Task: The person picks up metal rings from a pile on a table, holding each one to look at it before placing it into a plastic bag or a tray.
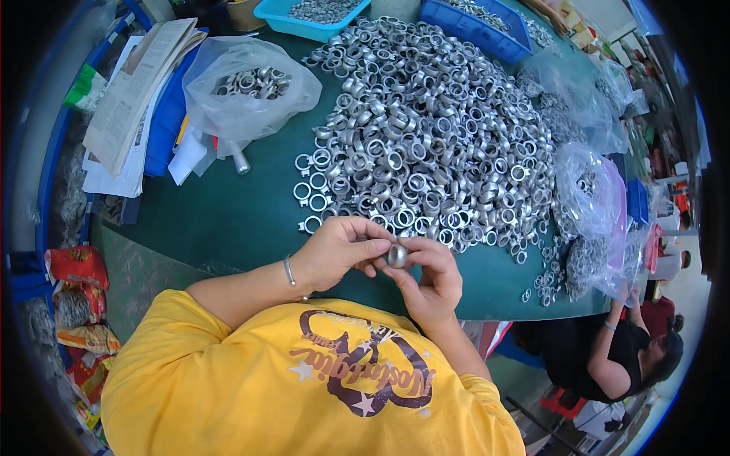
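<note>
Just in front of my yellow shirt, both hands meet at the near edge of a big heap of metal rings (426,129). A small silver metal ring (397,256) with a rounded, shiny outer face is pinched between them. My left hand (334,251), with a bangle on its wrist, grips it from the left by thumb and fingers. From the right, my right hand (432,280) holds the same ring, thumb below and fingers curled above. Many of the heaped rings carry small side lugs; several lie loose at the heap's left edge.
On the green table (243,197), a plastic bag (300,95) of rings stands left. Papers (137,106) lie farther left. A light-blue basin (308,27) and blue crate (498,42) stand behind. More bags (585,186) line the right side, where a co-worker (620,357) sits.
</note>
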A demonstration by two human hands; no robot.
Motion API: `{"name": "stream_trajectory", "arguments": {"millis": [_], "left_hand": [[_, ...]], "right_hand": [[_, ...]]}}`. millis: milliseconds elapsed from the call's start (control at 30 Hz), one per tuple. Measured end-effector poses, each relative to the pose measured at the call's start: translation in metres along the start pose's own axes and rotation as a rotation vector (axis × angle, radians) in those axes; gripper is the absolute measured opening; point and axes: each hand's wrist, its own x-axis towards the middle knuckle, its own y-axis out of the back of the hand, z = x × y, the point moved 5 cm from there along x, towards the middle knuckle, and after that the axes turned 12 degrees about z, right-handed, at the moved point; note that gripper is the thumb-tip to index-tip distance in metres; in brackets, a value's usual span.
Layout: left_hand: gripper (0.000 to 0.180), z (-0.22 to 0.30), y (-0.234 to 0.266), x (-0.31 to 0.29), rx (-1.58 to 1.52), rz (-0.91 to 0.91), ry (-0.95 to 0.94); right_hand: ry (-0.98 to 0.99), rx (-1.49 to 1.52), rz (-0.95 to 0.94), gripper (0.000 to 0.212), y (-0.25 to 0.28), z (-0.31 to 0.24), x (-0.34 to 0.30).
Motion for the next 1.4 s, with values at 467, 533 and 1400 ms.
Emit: {"name": "stream_trajectory", "arguments": {"millis": [467,533,1400], "left_hand": [[0.010,-0.004,0.009,-0.006,-0.140,-0.014,0.126],[0.011,-0.001,0.011,-0.005,-0.113,-0.001,0.096],[0.010,0.026,0.002,-0.007,0.271,0.126,-0.396]], "right_hand": [[0.415,-0.783,-0.201,0.016,-0.042,0.021,0.053],[0.442,-0.822,-0.244,0.018,-0.042,0.015,0.056],[0.035,-0.251,-0.173,0.010,-0.008,0.013,0.020]]}}
